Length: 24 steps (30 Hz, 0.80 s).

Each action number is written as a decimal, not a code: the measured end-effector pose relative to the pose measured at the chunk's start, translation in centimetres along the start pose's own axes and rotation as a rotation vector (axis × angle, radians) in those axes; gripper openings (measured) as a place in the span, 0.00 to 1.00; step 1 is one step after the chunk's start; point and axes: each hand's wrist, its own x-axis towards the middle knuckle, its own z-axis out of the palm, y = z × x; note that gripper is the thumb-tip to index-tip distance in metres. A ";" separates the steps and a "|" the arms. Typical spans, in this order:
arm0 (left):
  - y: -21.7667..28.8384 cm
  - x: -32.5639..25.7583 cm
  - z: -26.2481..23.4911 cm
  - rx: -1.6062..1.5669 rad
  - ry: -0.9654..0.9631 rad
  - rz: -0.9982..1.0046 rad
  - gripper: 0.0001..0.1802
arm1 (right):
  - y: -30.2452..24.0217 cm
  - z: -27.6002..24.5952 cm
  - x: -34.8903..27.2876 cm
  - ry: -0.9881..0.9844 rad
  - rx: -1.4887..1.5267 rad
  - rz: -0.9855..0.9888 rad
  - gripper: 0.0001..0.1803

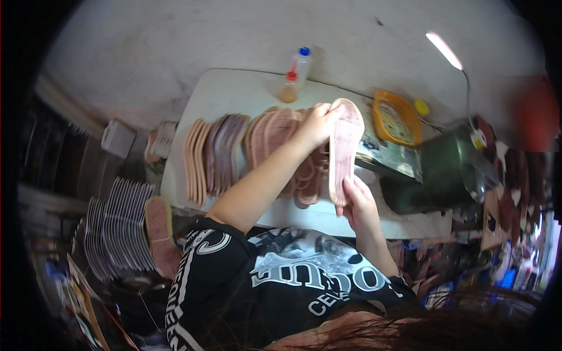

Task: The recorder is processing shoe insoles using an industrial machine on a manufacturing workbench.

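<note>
A pink shoe sole [345, 143] with a pale rim is held lengthwise between my two hands, above the table. My left hand [321, 121] grips its far, wider end, thumb on the upper face. At the near, narrower end, my right hand [358, 202] pinches the sole, its thumb on top and fingers underneath. Left of it, pink soles [275, 134] stand in a row, partly covered by my left forearm. Further left come a group of purplish-grey soles [225, 153] and several light pink soles [196, 161], all standing on edge.
On the white table [234, 88] stand a red-capped bottle [288, 90] and a blue-capped bottle [303, 65]. A yellow basket [401, 136], a dark green machine [448, 169] and a lit lamp [445, 51] are at the right. Stacked soles [120, 234] sit beside the table, lower left.
</note>
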 end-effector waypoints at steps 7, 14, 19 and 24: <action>1.2 -11.2 -13.5 0.914 0.475 0.056 0.35 | 1.3 4.2 3.4 -0.190 -0.197 0.029 0.21; -3.5 -19.3 -25.2 0.704 0.571 -0.703 0.35 | 4.0 3.7 3.9 -0.250 -0.650 0.099 0.30; -3.6 -19.6 -21.6 0.950 0.939 -0.463 0.30 | 5.2 2.1 2.3 -0.304 -0.648 0.161 0.19; 0.4 -19.1 -17.1 1.322 0.744 -0.157 0.17 | 5.0 1.4 0.9 -0.304 -0.518 0.157 0.15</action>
